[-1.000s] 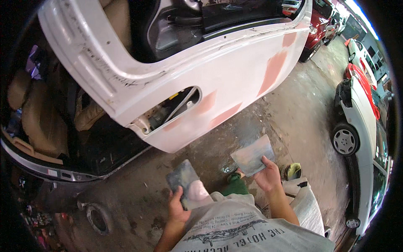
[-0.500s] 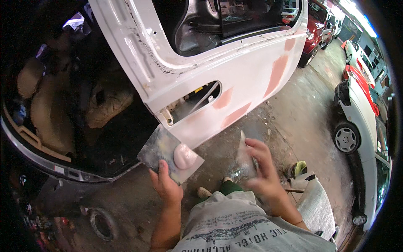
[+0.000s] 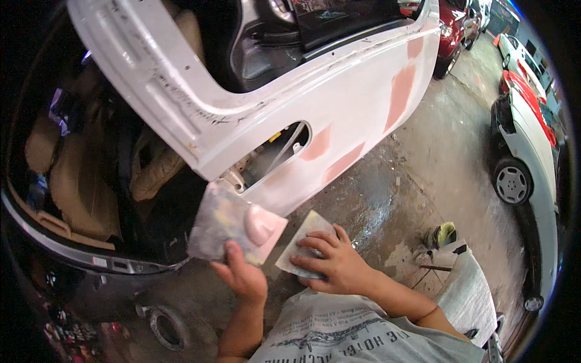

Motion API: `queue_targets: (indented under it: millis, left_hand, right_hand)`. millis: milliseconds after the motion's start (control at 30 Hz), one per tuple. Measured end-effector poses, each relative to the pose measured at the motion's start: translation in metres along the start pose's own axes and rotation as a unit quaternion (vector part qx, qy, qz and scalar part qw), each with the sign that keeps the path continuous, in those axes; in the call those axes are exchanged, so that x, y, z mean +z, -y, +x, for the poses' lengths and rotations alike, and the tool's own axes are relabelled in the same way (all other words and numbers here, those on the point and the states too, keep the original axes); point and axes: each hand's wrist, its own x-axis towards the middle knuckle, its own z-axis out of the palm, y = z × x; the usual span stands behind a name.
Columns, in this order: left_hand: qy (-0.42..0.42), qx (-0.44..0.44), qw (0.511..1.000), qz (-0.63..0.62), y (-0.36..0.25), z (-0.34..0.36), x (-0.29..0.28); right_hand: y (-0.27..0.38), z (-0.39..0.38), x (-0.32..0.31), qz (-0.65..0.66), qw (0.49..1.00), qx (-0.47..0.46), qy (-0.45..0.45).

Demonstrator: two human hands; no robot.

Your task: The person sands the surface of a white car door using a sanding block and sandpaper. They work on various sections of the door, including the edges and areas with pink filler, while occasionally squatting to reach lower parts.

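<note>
My left hand (image 3: pixel 243 275) grips a flat square mixing board (image 3: pixel 215 221) from below, thumb lying on top. A mound of pale pink body filler (image 3: pixel 259 225) sits near the board's right edge. Close beside it, my right hand (image 3: pixel 330 261) is closed on a thin, flat filler spreader (image 3: pixel 310 227), its fingers laid across the face. Ahead stands an open white car door (image 3: pixel 357 100) with several dull pink filler patches (image 3: pixel 399 100) on its outer skin. The door's handle opening (image 3: pixel 290 145) gapes near its lower left end.
The dark car interior with a tan seat (image 3: pixel 78 193) lies at left. A white car (image 3: pixel 532 163) stands along the right, and a red vehicle (image 3: pixel 454 30) beyond the door. A paper-covered stand (image 3: pixel 466 290) and a can (image 3: pixel 440 235) are near my right. A ring-shaped part (image 3: pixel 166 327) lies lower left.
My right hand has swung left and down, bringing the spreader beside the board and turning its flat face up. The board has shifted slightly left, and the view has moved a little.
</note>
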Motion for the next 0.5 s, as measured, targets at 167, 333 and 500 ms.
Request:
queue_targets:
  millis: [167,333,500]
  left_hand:
    - [0.024,-0.119,0.99,-0.073,0.031,0.039,-0.014]
    - [0.113,-0.28,0.951,-0.064,0.152,0.025,-0.039]
    - [0.191,-0.423,0.882,-0.086,0.309,0.001,-0.053]
  right_hand:
    - [-0.104,-0.057,0.03,0.743,0.574,0.287,-0.19]
    - [-0.196,-0.068,0.058,0.86,0.378,0.235,-0.25]
    - [-0.276,-0.071,0.119,0.842,0.401,0.213,-0.29]
